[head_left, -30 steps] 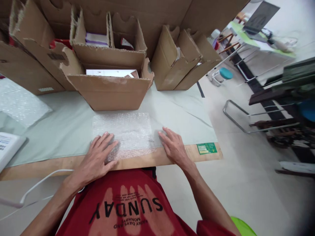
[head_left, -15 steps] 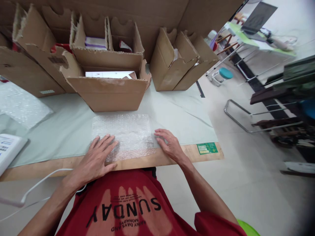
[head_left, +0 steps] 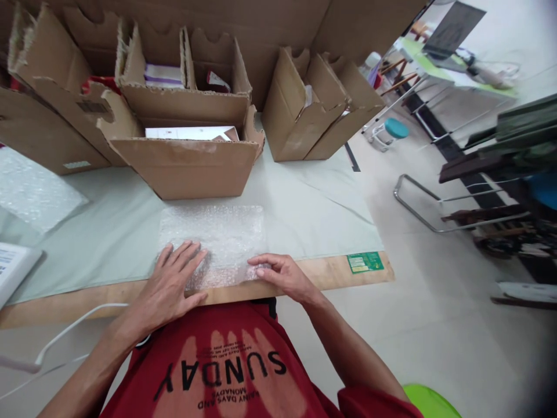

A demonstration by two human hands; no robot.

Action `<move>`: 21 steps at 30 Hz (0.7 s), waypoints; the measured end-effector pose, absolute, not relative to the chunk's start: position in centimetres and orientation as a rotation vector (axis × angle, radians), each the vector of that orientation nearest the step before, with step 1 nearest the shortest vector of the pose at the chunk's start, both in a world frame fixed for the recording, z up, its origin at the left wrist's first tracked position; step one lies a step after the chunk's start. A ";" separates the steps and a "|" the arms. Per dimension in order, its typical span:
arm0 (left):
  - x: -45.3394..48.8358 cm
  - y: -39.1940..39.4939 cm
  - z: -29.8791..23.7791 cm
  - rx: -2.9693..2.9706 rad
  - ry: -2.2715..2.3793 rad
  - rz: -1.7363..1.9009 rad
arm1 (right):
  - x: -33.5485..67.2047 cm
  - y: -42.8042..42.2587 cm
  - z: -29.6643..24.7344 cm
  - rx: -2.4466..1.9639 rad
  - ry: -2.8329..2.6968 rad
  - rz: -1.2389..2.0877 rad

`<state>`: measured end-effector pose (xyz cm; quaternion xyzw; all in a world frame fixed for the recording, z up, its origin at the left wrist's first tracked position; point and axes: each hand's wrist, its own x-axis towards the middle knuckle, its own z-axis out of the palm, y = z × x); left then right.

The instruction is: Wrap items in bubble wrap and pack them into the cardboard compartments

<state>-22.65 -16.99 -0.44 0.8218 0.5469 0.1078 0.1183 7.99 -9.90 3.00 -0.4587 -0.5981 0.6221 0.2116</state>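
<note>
A clear sheet of bubble wrap (head_left: pixel 217 232) lies flat on the cloth at the table's front edge. My left hand (head_left: pixel 174 281) rests on its left front part, palm down, fingers stretched out and thumb apart. At the front right corner of the wrap is my right hand (head_left: pixel 282 276). Its thumb and index finger are close together at the wrap's edge, pinching the corner. The other fingers of that hand are partly hidden behind the index finger.
Behind the wrap stands a cardboard bin (head_left: pixel 187 168) with a white box (head_left: pixel 191 133) inside. More cardboard bins (head_left: pixel 300 116) line the back. Another piece of bubble wrap (head_left: pixel 37 186) and a white device (head_left: pixel 15 270) lie left. A white cable (head_left: pixel 69 325) hangs at the front left.
My right hand has moved left from beside the wrap onto its front right corner, and its fingers have drawn together there. My left hand has stayed on the wrap.
</note>
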 end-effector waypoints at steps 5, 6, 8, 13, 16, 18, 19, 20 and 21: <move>-24.8 -17.0 0.6 2.252 1.664 0.446 | 8.4 -10.0 2.5 -1.191 -1.262 1.853; -25.2 -17.0 0.8 2.177 1.694 0.503 | 8.6 -10.0 2.5 -1.176 -1.256 1.860; -25.7 -16.7 1.1 1.995 1.746 0.613 | 9.2 -10.0 2.5 -1.183 -1.305 1.854; -25.0 -15.7 2.1 1.644 1.886 0.751 | 10.9 -9.1 2.4 -1.478 -1.717 1.219; -24.6 -15.1 2.6 1.569 1.952 0.759 | 10.9 -7.7 1.9 -1.419 -1.908 0.835; -24.6 -14.8 2.7 1.558 1.974 0.740 | 10.2 -6.7 1.5 -1.305 -1.937 0.890; -24.6 -14.6 2.7 1.557 1.988 0.723 | 9.7 -6.4 1.3 -1.280 -1.912 0.960; -24.5 -14.4 2.7 1.555 2.005 0.698 | 9.2 -6.1 1.1 -1.288 -1.866 1.034; -24.4 -14.2 2.7 1.555 2.034 0.669 | 8.7 -5.8 1.0 -1.320 -1.808 1.094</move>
